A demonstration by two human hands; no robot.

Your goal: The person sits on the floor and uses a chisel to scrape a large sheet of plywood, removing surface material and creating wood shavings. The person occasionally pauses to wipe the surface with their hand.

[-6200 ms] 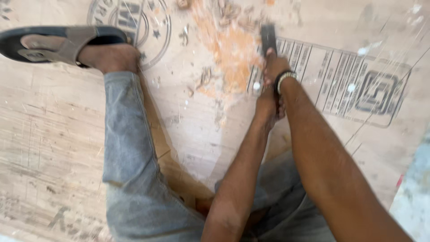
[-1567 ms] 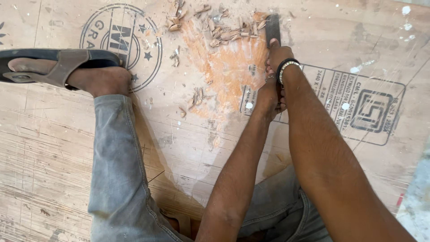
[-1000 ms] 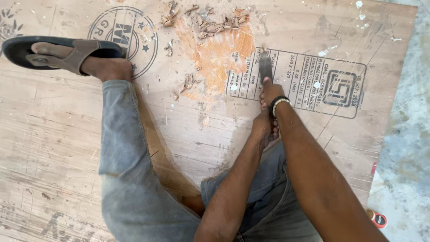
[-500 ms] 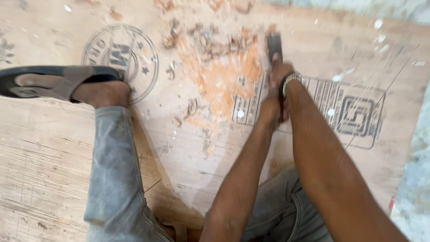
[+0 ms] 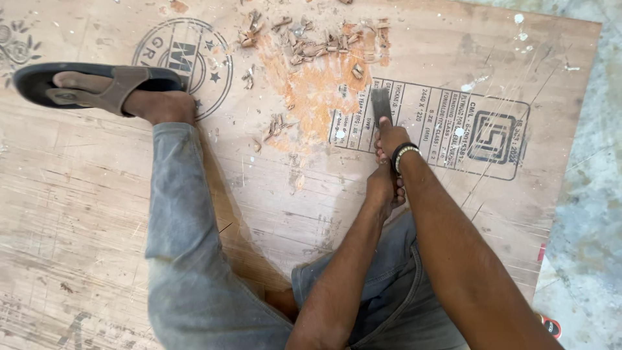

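scraping top layer off plywood sheet (image 5: pixel 97 214) w/ flat chisel (image 5: pixel 381 104), mid-stroke by the look of it.

from left: sandalled foot (image 5: pixel 97 87) planted on sheet near round stamp (image 5: pixel 184 61), jeans leg (image 5: pixel 181 227) stretched across; then orange scraped patch (image 5: pixel 317 84) w/ curled shavings (image 5: pixel 311 45) along its far edge; then chisel blade flat on sheet at patch's right edge, over corner of rectangular printed stamp (image 5: pixel 447 126). left hand (image 5: pixel 383 188) clenched low on handle, right hand (image 5: pixel 390 139) w/ dark wristband clenched just ahead, nearer blade, both touching. handle itself hidden. likely next: keep blade low, push forward into unscraped veneer, steady two-handed pressure, no digging in.
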